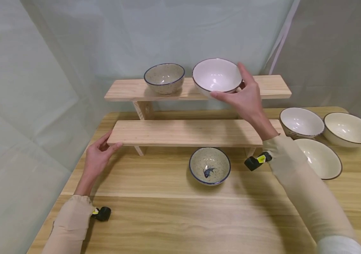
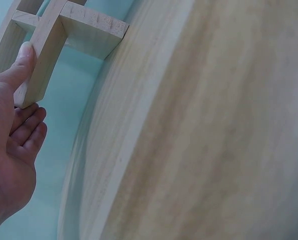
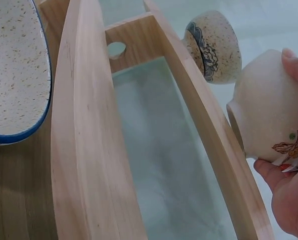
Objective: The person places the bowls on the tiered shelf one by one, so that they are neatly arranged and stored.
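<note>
My right hand (image 1: 248, 97) grips a white bowl (image 1: 217, 76) with a dark rim, thumb at its near side and fingers at its right. In the right wrist view, the bowl's outside shows a painted leaf and flower pattern, and its foot is right at the upper board (image 3: 209, 120). Left of it, a speckled bowl (image 1: 164, 79) with a blue rim stands on the same upper board. My left hand (image 1: 96, 155) holds the left end of the lower board (image 1: 187, 132) of the two-tier wooden shelf, thumb on one face and fingers curled behind.
On the table (image 1: 167, 218), a speckled bowl with a blue fish inside (image 1: 209, 165) stands before the shelf. At the right are a white bowl (image 1: 301, 121), a cream bowl (image 1: 349, 128) and a shallower bowl (image 1: 321, 158), partly behind my right sleeve. A pale curtain (image 1: 180, 31) hangs behind.
</note>
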`<state>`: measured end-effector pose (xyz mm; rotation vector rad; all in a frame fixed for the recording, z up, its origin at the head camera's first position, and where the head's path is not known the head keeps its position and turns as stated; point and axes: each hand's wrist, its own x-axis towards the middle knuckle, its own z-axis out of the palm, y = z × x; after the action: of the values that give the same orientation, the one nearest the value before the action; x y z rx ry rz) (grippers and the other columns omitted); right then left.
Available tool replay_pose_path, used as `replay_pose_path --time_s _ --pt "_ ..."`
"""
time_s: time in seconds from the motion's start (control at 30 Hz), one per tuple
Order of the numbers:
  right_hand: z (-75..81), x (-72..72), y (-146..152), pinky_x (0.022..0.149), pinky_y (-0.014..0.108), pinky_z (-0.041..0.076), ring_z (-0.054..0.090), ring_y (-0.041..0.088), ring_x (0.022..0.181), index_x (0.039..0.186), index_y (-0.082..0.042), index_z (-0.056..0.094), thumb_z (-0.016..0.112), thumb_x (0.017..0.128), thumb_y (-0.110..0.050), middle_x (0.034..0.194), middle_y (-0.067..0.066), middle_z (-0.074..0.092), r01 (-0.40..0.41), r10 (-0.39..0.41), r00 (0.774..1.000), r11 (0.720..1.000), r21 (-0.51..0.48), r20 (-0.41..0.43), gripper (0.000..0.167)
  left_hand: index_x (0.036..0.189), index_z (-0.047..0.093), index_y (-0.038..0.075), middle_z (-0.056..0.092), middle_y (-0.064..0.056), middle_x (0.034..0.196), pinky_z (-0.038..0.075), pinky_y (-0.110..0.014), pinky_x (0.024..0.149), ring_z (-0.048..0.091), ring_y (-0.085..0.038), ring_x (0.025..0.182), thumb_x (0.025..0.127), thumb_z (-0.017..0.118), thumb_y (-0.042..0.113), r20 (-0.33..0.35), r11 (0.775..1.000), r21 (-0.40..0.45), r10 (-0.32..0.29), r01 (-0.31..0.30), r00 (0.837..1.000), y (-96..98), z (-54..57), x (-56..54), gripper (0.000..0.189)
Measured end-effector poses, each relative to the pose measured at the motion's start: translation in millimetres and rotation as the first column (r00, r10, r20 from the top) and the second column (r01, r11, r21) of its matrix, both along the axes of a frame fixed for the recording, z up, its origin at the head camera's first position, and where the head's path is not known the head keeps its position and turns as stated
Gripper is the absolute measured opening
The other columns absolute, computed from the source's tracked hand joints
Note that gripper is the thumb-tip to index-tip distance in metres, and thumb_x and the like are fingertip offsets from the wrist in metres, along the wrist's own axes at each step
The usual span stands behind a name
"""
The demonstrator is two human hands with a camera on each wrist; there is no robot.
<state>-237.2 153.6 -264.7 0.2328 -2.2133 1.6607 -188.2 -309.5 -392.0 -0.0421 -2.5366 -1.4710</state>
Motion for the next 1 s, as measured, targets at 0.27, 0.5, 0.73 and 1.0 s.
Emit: replay_pose_path --time_s 0.27,0.5,0.73,1.0 --pt "2.0 -6.0 -3 0.103 0.029 0.048 0.052 0.026 0.130 0.165 -0.007 0.025 0.094 0.076 -0.023 0.165 0.010 0.031 0.009 -0.009 1.000 1.000 0.017 0.006 0.113 0.159 0.039 0.004 0.051 -0.026 0.149 0.049 -0.009 0.083 0.052 -0.039 0.133 0.100 0.073 0.029 0.000 1.000 0.010 -0.021 0.021 1.000 -0.8 0.1 -0.2 0.073" --pt "2.8 -10.3 -6 0.102 0.029 0.049 0.052 0.025 0.129 0.165 -0.009 0.025 0.095 0.075 -0.027 0.165 0.010 0.030 0.032 -0.033 0.999 0.999 0.034 0.038 0.115 0.158 0.041 0.003 0.052 -0.026 0.148 0.049 -0.009 0.083 0.056 -0.033 0.130 0.100 0.073 0.029 -0.009 1.000 -0.003 -0.015 0.015 1.000 -0.9 -0.9 -1.2 0.072" --pt "5.3 -13.7 -8 0.102 0.029 0.049 0.051 0.026 0.133 0.166 -0.012 0.023 0.095 0.075 -0.031 0.166 0.010 0.029 0.038 -0.040 0.997 0.999 0.037 0.059 0.117 0.158 0.040 0.002 0.052 -0.026 0.148 0.049 -0.009 0.083 0.054 -0.035 0.131 0.100 0.073 0.029 -0.004 1.000 -0.001 -0.014 0.014 1.000 -2.0 -0.7 -1.5 0.072" --pt "6.0 -16.4 -10 0.101 0.028 0.049 0.051 0.025 0.129 0.166 -0.010 0.021 0.094 0.076 -0.030 0.165 0.012 0.030 0.013 -0.014 0.999 1.000 0.020 0.052 0.118 0.158 0.040 0.002 0.050 -0.026 0.149 0.047 -0.008 0.083 0.050 -0.042 0.134 0.100 0.073 0.030 -0.003 1.000 0.001 -0.020 0.020 1.000 -1.6 -0.1 -1.0 0.073"
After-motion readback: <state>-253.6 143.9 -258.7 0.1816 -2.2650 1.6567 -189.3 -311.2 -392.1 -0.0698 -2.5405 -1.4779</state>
